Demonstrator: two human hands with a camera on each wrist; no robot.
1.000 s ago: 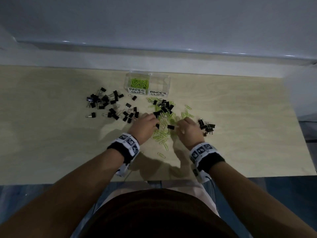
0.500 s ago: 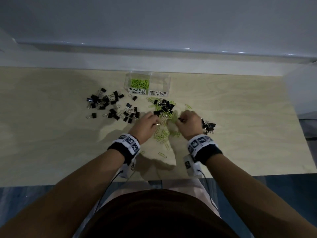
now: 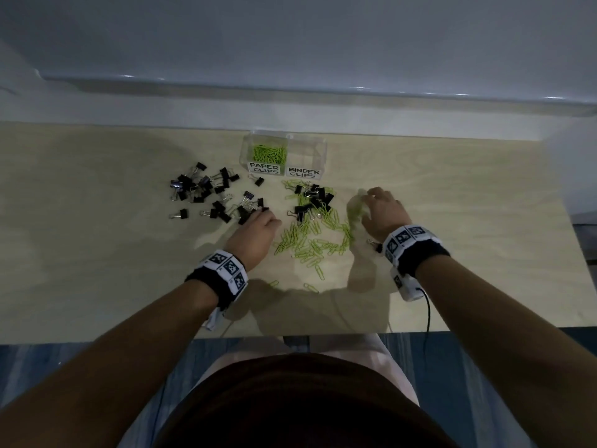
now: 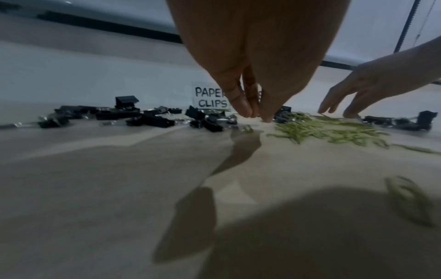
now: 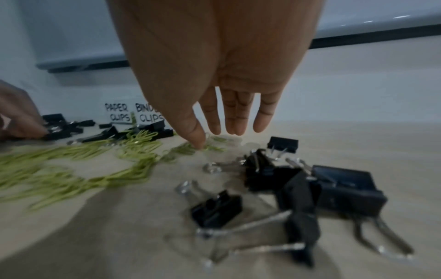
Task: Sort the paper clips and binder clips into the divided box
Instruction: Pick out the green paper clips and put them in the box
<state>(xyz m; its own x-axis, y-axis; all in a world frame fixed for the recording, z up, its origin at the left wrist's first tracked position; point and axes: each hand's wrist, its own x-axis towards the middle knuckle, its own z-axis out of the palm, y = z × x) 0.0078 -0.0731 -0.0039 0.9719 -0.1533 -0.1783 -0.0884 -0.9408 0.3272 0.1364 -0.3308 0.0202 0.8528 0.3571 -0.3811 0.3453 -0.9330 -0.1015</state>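
Both hands parted: left hand (image 3: 255, 236), fingers together, nudging binder clips (image 3: 206, 189) frame-left; right hand (image 3: 382, 211), spread, raking paper clips (image 3: 310, 240), separating kinds for boxing.

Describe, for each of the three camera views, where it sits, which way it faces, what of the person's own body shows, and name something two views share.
Head: worn on the head, looking forward and down at the table; both forearms, left hand and right hand show.
Left wrist: low over the table, looking along the left hand toward the divided box; its fingers and the right hand show.
Right wrist: low, looking along the right hand's straight fingers; the left hand shows at the left edge.
Shared: both wrist views show the PAPER CLIPS label and green paper clips.
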